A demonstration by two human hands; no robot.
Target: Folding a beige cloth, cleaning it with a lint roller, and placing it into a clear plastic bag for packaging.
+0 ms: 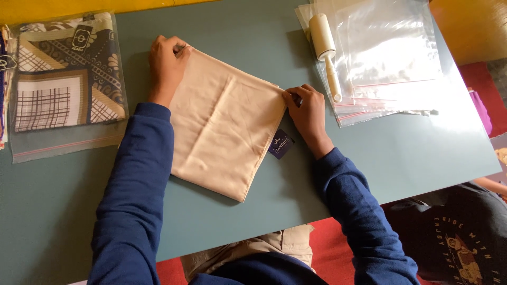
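- A folded cream cloth [222, 124] lies flat on the grey-green table [63, 195], about in the middle of it, turned at an angle.
- The left hand [166, 66] rests on the far left corner of the cloth; its grip is narrow, the fingers curled over the edge and pinching the corner.
- The right hand [308, 113] is at the far right corner of the cloth; its grip is also narrow, the fingertips closed on the edge of the fabric.
- Both arms wear dark blue sleeves [134, 195], one on each side of the cloth.
- A small dark blue tag [280, 144] sticks out from the right edge of the cloth, just beside the right wrist.
- To the right of the cloth, near the right hand, lies a stack of clear plastic bags [388, 63] with red strips at the edge.
- A white lint roller [326, 45] lies on the left part of these bags, its handle pointing toward the right hand.
- Well to the left of the cloth, a patterned scarf in a clear bag [66, 79] lies on the table, with blue, brown and cream shapes.
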